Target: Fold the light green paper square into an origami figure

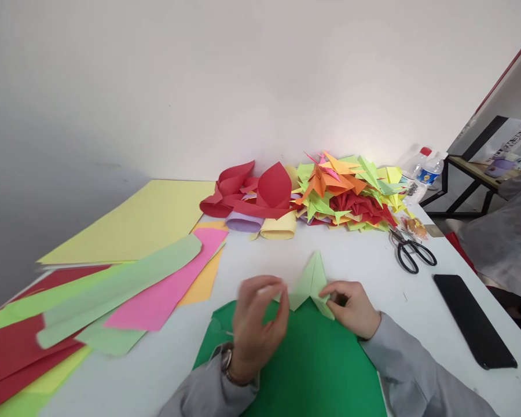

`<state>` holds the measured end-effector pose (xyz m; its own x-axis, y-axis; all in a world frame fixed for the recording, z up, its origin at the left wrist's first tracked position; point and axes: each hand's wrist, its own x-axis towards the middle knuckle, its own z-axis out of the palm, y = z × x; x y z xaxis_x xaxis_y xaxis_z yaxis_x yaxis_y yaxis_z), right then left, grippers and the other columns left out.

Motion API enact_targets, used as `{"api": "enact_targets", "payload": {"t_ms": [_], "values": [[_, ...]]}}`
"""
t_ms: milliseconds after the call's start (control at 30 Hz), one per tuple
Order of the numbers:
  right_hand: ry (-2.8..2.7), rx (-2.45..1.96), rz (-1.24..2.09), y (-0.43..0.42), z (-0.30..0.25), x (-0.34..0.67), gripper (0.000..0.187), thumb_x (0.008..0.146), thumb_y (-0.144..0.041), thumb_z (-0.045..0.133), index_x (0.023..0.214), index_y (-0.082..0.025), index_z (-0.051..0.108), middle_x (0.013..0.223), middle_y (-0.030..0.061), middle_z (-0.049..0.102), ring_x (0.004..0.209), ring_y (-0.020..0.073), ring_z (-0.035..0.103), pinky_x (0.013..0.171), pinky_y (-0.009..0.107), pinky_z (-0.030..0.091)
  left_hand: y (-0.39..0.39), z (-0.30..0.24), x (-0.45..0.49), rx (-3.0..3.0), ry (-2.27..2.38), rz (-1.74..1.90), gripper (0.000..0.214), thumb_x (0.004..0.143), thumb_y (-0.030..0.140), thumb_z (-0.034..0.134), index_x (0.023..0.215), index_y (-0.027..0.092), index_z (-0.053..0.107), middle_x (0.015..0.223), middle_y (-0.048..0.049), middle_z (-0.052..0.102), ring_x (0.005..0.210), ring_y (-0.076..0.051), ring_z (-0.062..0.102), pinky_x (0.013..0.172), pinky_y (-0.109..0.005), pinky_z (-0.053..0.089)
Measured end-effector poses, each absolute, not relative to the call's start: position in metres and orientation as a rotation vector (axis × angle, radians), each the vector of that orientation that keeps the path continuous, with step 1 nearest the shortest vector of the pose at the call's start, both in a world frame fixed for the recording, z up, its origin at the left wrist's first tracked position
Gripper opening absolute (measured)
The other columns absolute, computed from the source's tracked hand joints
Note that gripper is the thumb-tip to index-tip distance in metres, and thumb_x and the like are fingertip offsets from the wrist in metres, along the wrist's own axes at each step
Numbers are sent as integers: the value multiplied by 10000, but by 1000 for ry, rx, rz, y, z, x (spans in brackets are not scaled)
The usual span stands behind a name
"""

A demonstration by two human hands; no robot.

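A pale green sheet folded into a pointed origami shape stands over a large green surface, its tip upward. My right hand pinches the lower right point of this folded paper between thumb and fingers. Beside the paper's left point is my left hand, slightly blurred, with a watch on the wrist. Its thumb and fingertips come together in a pinch; whether paper is between them is hidden.
Coloured paper strips and a yellow sheet lie left. Curled red paper and a pile of folded paper pieces line the wall. Black-handled scissors, a black phone and plastic bottles are right. A person's sleeve shows beyond.
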<state>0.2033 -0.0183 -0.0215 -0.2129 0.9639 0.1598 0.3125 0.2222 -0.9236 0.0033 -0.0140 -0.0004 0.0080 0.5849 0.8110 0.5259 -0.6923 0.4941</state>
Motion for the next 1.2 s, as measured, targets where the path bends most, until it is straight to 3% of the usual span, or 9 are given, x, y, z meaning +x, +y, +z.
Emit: {"api": "enact_targets", "payload": {"t_ms": [100,267,400,633,900,1200], "values": [[-1982,-1152,705,-23,-18,202,214,741,-102,544,862,-207,685,705,3,607,611,128,551,616,249,467,-19,-1,7,2314,919,1281,278,817,3,451,969,201,573,892,-56,571,807,-158,575,685,-257,500],[-2134,-1202,441,-22,-15,207,336,646,-28,588,914,-205,688,936,70,531,905,215,534,739,323,481,-16,-10,15,2221,930,872,413,735,5,436,1074,194,575,993,-76,578,915,-195,574,802,-323,514],[-2193,-1213,456,-20,-18,211,435,603,24,577,952,-213,682,963,58,532,930,223,522,788,360,468,-12,-11,13,2173,896,856,336,788,44,457,1055,200,589,1000,-75,572,926,-190,570,817,-315,504],[-2070,-1345,538,-21,-21,208,268,707,-34,622,902,-212,669,1043,73,529,1010,233,522,868,405,452,-10,-13,11,2108,859,931,206,743,11,446,749,183,560,898,-44,581,830,-146,589,743,-255,485],[-2167,-1346,404,-22,-18,208,246,721,-86,673,935,-208,677,1051,80,538,984,240,513,844,402,435,-7,-13,11,2057,910,957,175,738,34,480,752,183,570,908,-46,602,804,-145,604,684,-249,482],[-2400,-1269,166,-24,-12,208,327,816,-130,608,1082,-295,701,1224,112,496,1002,252,495,804,385,401,-7,-16,11,2056,968,951,162,756,59,494,713,180,592,910,-49,608,818,-148,614,708,-261,501]]}}
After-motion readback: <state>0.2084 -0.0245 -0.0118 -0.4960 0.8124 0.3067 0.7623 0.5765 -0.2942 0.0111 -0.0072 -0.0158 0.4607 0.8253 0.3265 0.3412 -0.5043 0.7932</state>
